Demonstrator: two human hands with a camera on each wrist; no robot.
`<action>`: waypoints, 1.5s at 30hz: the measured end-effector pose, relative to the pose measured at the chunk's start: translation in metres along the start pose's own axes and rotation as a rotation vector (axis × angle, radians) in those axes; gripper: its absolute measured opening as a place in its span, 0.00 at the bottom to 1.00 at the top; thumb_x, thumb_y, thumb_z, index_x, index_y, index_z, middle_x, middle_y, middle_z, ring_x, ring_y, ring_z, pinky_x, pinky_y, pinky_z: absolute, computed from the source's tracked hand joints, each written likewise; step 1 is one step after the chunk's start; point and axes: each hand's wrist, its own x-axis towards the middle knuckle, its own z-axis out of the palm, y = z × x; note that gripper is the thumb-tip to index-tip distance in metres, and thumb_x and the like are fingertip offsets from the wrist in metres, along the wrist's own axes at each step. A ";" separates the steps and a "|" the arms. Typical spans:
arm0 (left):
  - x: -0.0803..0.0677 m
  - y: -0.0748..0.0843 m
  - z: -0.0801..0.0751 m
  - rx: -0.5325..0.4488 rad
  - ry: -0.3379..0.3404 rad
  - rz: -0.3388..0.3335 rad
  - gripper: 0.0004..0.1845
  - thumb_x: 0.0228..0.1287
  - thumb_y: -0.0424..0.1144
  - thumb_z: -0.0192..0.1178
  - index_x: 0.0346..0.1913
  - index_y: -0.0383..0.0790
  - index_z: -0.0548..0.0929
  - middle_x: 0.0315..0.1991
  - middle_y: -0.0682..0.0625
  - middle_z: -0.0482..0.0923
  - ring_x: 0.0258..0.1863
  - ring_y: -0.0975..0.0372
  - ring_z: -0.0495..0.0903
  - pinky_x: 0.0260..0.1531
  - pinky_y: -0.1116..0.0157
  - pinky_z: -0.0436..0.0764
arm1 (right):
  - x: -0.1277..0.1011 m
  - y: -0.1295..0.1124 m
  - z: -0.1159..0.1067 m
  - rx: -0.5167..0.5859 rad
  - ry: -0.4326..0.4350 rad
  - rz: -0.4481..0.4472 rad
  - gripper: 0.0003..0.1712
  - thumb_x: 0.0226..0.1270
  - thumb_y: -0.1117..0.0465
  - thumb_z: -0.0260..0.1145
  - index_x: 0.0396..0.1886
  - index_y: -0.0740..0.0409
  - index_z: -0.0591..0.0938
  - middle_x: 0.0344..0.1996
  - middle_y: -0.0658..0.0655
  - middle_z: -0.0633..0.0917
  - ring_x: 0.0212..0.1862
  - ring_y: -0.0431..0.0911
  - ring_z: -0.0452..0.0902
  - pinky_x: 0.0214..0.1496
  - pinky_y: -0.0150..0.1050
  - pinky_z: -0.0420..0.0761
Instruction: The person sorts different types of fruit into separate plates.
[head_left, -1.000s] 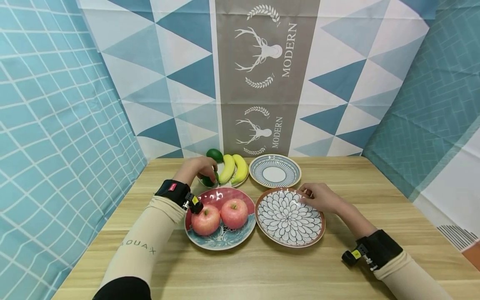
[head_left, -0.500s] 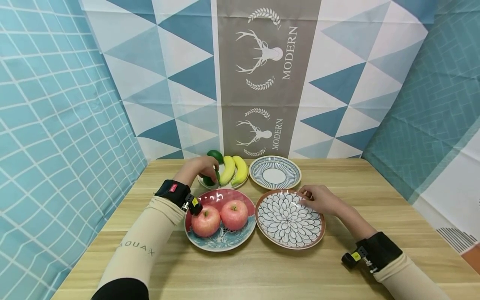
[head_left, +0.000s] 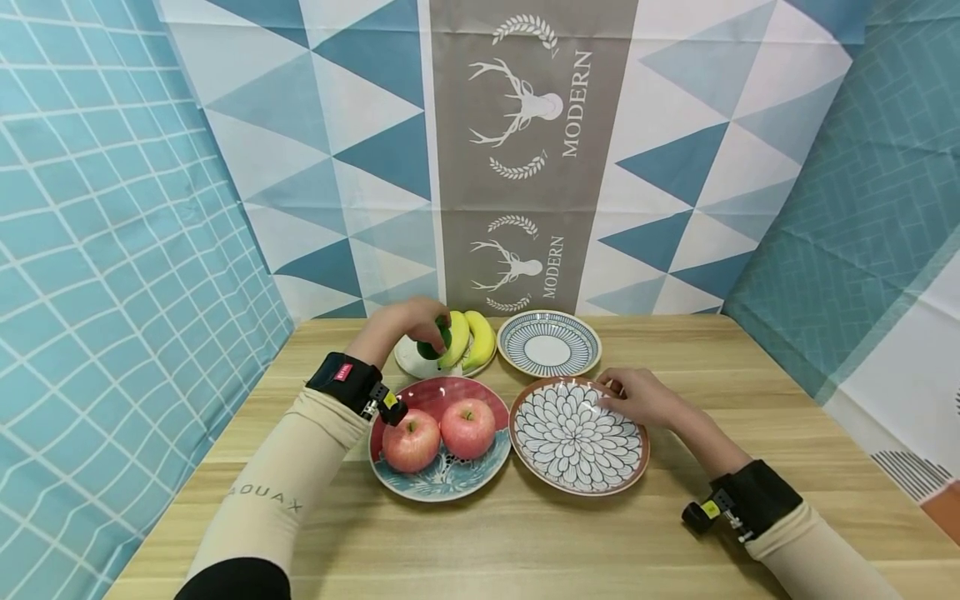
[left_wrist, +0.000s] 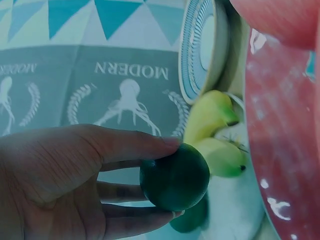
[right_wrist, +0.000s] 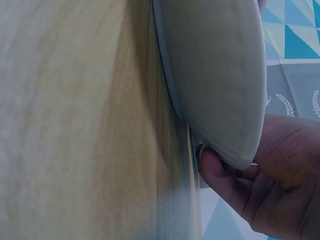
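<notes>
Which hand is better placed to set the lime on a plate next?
Left. The left hand already pinches the lime above the banana plate. The right hand is busy holding the rim of the flower plate.

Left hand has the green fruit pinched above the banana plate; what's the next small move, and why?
Probably carry the green fruit toward the flower-pattern plate: the left hand already holds it clear of the bananas, while the right hand grips that bare plate's rim.

Light wooden table, four plates on it, white, blue-ringed, red-rimmed, petal-patterned
</notes>
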 end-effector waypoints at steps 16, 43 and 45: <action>-0.017 0.075 -0.016 0.112 0.088 0.234 0.31 0.62 0.42 0.74 0.67 0.40 0.81 0.63 0.43 0.80 0.58 0.53 0.76 0.58 0.57 0.78 | 0.001 -0.002 -0.002 -0.020 -0.005 -0.005 0.12 0.74 0.59 0.72 0.51 0.58 0.85 0.34 0.50 0.84 0.36 0.42 0.78 0.38 0.40 0.79; -0.020 0.157 0.030 0.121 0.141 0.475 0.31 0.62 0.43 0.77 0.67 0.44 0.81 0.56 0.49 0.82 0.54 0.59 0.77 0.53 0.65 0.79 | -0.003 -0.003 -0.002 0.010 -0.024 0.008 0.13 0.74 0.60 0.72 0.53 0.60 0.84 0.33 0.51 0.83 0.35 0.43 0.78 0.36 0.39 0.79; -0.019 0.161 0.036 0.114 0.141 0.484 0.30 0.62 0.43 0.77 0.67 0.45 0.82 0.55 0.49 0.82 0.53 0.60 0.77 0.50 0.67 0.79 | -0.002 -0.002 -0.002 0.007 -0.022 -0.007 0.13 0.74 0.61 0.72 0.53 0.61 0.84 0.33 0.50 0.84 0.35 0.43 0.77 0.35 0.39 0.79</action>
